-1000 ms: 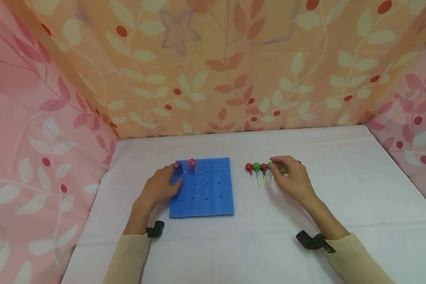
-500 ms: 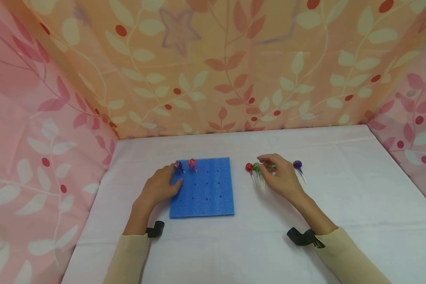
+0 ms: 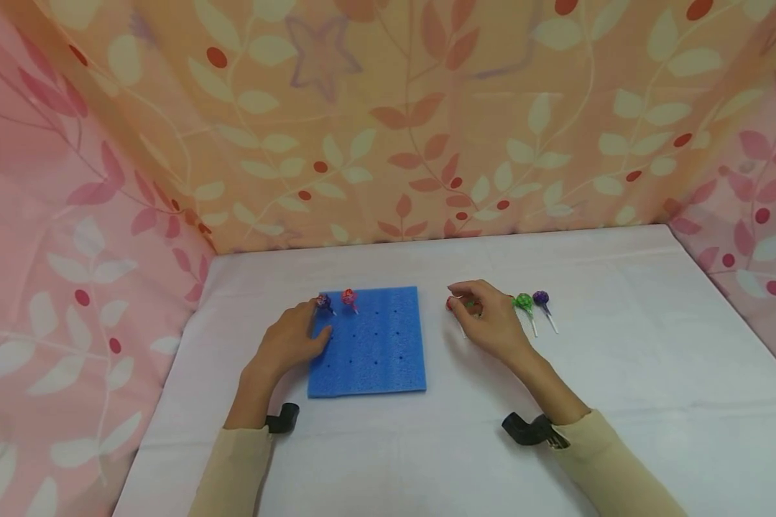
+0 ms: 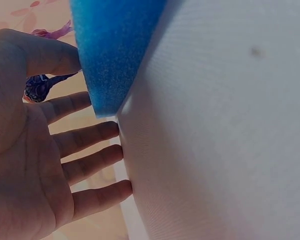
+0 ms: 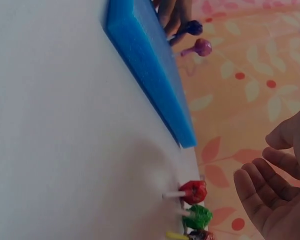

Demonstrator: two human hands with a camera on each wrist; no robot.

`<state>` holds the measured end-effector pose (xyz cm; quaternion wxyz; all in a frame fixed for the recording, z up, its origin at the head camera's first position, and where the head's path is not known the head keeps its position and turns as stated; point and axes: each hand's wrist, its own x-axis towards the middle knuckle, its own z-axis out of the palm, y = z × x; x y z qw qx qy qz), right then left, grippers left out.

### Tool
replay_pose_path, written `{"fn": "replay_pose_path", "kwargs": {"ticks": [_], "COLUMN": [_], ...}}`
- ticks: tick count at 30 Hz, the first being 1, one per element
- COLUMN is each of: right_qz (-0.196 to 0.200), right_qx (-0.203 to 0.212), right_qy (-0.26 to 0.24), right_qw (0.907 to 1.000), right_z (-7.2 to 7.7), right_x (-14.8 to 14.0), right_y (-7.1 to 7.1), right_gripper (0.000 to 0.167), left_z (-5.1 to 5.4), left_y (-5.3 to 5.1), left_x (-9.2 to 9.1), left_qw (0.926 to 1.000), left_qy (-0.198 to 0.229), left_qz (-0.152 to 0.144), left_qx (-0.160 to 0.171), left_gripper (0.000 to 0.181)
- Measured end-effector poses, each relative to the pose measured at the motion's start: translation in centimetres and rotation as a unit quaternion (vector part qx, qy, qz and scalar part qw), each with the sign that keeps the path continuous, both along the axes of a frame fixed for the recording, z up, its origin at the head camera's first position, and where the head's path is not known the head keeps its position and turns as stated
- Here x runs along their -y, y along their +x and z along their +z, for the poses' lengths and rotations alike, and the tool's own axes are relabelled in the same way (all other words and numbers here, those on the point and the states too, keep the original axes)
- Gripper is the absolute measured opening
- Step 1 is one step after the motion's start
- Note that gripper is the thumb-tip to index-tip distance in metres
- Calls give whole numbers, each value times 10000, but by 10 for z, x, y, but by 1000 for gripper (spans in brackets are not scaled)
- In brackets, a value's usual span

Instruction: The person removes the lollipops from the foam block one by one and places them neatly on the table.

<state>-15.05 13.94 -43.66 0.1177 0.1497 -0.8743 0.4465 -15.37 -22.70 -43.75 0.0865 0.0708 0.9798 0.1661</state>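
My left hand (image 3: 289, 336) rests at the left edge of a blue foam board (image 3: 368, 373), thumb on its top and fingers spread. Two lollipops stand in holes along the board's back: a dark purple one (image 3: 324, 301) by my fingertips and a pinkish-red one (image 3: 349, 296). Over a row of lollipops lying on the table hovers my right hand (image 3: 494, 324), fingers loosely bent and holding nothing. It partly covers a red lollipop (image 5: 194, 192), a green lollipop (image 5: 198, 217) and a dark red one (image 5: 204, 235). Another green lollipop (image 3: 524, 301) and a purple lollipop (image 3: 541, 298) lie to its right.
A white cloth (image 3: 388, 459) covers the table. Behind it hangs an orange leaf-patterned curtain (image 3: 362, 143), with pink patterned curtains at both sides. Several small holes dot the foam board. Each wrist wears a black mount (image 3: 527, 429).
My right hand has slid left along the lollipop row, uncovering the purple and a green lollipop at the right end. My left hand stays in place on the board.
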Motion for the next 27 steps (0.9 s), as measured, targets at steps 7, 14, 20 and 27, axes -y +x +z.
{"fn": "replay_pose_path", "kwargs": {"ticks": [7, 14, 20, 27], "right_qz": [295, 412, 539, 797], "right_qx": [30, 100, 247, 419], "right_qy": [-162, -250, -328, -512], "right_qw": [9994, 9988, 9977, 9946], "right_z": [0, -3, -9, -12], "right_x": [19, 32, 41, 55], "right_y": [-3, -6, -10, -14], "right_gripper": [27, 27, 28, 28], "left_z": [-1, -1, 0, -1], "left_y": [-1, -1, 0, 0], "left_x": [1, 1, 1, 1], "left_qw": [10000, 10000, 10000, 9999], "left_qy": [-3, 23, 12, 43], "left_qz": [-23, -41, -39, -84], "left_qx": [-22, -68, -64, -113], "left_gripper": [73, 72, 71, 71]}}
